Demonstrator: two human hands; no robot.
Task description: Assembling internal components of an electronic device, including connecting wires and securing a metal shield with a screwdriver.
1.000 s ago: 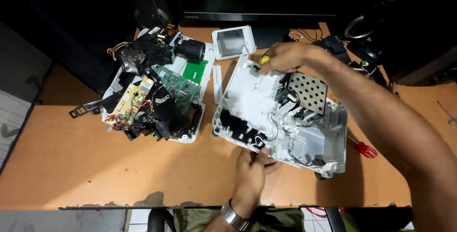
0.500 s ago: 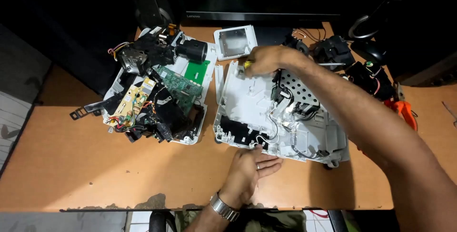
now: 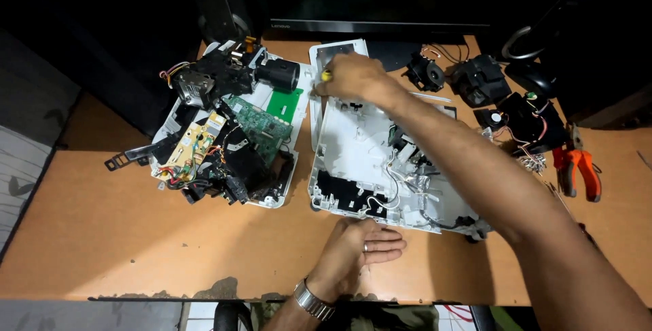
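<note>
Resting now flat and empty on the orange wooden desk (image 3: 102, 236), left hand (image 3: 356, 249) having let go of the near edge of the white plastic housing shell (image 3: 353, 161). Reaching farther over than a second ago, right hand (image 3: 353, 76) closing on a yellow-handled tool (image 3: 327, 75) at the shell's far left corner, beside the tray of stripped circuit boards and black parts (image 3: 231, 134).

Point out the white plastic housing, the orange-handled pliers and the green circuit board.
white plastic housing (image 3: 353, 151), head view, bare inner floor.
orange-handled pliers (image 3: 592, 176), head view, right handle.
green circuit board (image 3: 261, 125), head view, board middle.

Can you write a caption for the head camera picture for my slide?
Right hand grips a yellow-tipped tool over an opened white casing.
</note>
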